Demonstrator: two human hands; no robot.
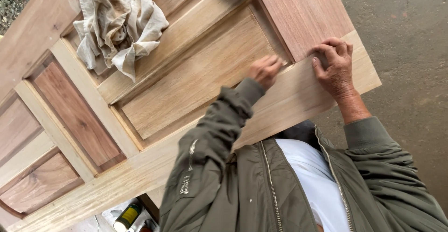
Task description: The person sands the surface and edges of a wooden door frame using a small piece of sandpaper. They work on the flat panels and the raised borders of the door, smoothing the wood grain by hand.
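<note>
fingers: left (269, 69) pinched at panel corner | right (332, 55) spread flat | door (196, 78) long axis lower-left to upper-right

one head-worn camera looks steeply down from above the person's chest, close in, over the olive jacket (261, 185) onto a panelled wooden door (186, 73) lying flat, with concrete floor (410, 50) at the right edge of view.

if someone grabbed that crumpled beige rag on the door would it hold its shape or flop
The crumpled beige cloth rag would probably flop: it lies in soft folds, draped over the panelled wooden door. It looks light, thin fabric bunched loosely. It would likely drag rather than slide cleanly, since its edges hang into the recessed panel.
</note>
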